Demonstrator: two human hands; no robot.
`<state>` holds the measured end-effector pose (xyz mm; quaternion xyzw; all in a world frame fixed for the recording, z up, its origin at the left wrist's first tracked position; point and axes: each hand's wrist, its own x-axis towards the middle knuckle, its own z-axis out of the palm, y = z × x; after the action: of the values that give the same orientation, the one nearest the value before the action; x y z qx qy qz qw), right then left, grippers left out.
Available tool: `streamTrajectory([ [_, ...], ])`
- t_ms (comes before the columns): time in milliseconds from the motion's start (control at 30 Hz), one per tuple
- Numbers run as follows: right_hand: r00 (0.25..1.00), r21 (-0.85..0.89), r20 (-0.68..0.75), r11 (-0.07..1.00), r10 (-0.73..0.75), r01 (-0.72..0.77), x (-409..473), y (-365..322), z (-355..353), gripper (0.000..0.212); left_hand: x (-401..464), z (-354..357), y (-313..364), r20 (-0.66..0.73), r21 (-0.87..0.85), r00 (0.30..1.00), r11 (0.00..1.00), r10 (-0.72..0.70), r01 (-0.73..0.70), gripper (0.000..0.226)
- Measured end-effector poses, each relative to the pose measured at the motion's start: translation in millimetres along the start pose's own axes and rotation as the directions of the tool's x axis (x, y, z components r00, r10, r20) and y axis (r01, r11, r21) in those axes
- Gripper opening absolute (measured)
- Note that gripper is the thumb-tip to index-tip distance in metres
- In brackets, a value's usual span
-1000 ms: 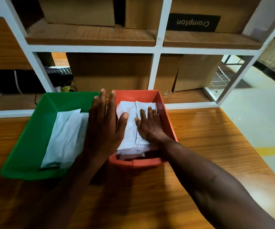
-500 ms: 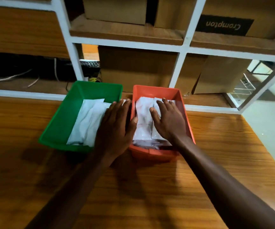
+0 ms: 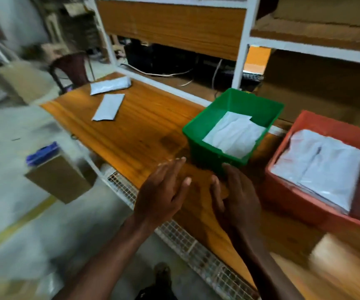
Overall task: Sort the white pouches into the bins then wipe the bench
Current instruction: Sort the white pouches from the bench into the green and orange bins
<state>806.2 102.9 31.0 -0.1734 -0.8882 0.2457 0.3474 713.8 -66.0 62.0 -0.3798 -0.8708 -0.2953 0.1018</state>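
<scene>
Both hands have lifted out of the red bin, and the view has swung left. Two white pouches lie loose on the bench, well beyond the fingertips (so sorting looks unfinished, wiping not begun). Just past the fingers, the green bin holds a few pouches; right of them, the red bin holds a fuller stack. Left hand and right hand hover empty, fingers straight, loosely together.

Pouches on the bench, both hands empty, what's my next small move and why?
Probably reach the left hand out to the nearer pouch at the far end of the bench. Two pouches still lie loose there, the other just beyond it, while both hands are open and holding nothing, so sorting isn't finished.
</scene>
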Motion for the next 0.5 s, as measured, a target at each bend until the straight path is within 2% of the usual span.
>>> streamTrajectory([
  [200,0.982,0.053,0.183,0.997,0.050,-0.060,-4.7,-68.1,86.5,0.062,-32.7,-35.4,-80.4,-0.060,0.013,0.970,0.972,-0.234,0.235,0.054],
  [267,0.977,0.077,0.215,0.997,0.007,-0.024,1.0,-96.1,120.3,0.060,-37.1,-51.4,-117.7,-0.079,0.012,0.955,0.958,-0.286,0.288,0.057],
  [500,0.959,0.149,0.274,0.988,-0.074,0.034,45.2,-200.8,245.1,0.062,-32.9,-121.7,-255.8,-0.146,0.021,0.920,0.928,-0.364,0.371,0.058],
])
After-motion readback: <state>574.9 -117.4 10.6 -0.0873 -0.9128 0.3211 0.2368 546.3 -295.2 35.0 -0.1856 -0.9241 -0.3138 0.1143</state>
